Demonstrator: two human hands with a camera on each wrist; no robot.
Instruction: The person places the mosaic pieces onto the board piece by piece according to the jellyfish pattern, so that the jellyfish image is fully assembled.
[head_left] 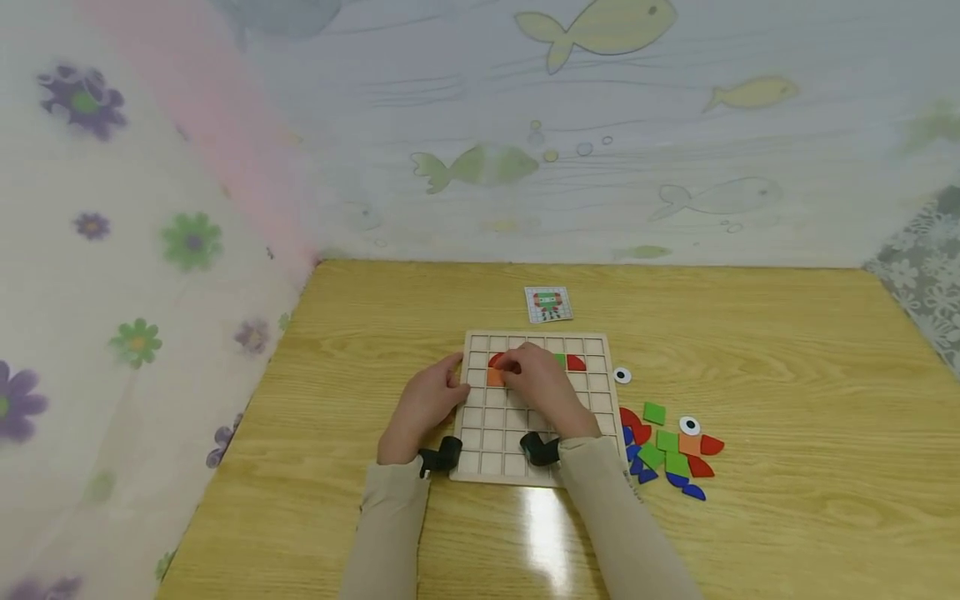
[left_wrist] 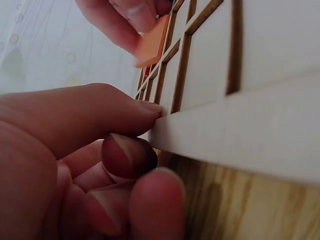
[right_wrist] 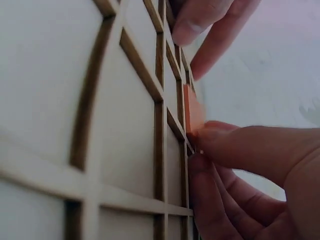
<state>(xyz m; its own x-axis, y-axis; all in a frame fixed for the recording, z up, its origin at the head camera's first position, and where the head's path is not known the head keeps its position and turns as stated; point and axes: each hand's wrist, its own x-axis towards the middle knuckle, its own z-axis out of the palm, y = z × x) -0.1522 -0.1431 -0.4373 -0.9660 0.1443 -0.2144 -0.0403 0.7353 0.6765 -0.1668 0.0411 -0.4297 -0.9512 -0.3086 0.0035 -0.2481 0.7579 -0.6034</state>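
A wooden grid board [head_left: 493, 439] lies on the table. My left hand [head_left: 429, 396] holds its left edge, thumb [left_wrist: 135, 107] on the rim and fingers curled at the side. Over the board, my right hand [head_left: 542, 379] pinches an orange square tile [head_left: 495, 377] between thumb and fingers. In the left wrist view the tile [left_wrist: 153, 42] stands slightly tilted against the grid slats. Just beyond it sits a red quarter-round tile [head_left: 495, 360], partly hidden by the fingers. In the same row are a green tile [head_left: 560, 361] and another red quarter-round tile [head_left: 576, 363].
Right of the board lie loose tiles: green squares [head_left: 654, 413], red [head_left: 712, 445] and blue [head_left: 694, 492] rounded pieces, an orange square [head_left: 689, 445] and two eye discs [head_left: 622, 376]. A pattern card [head_left: 548, 305] lies behind the board. Painted walls border the table [head_left: 810, 375].
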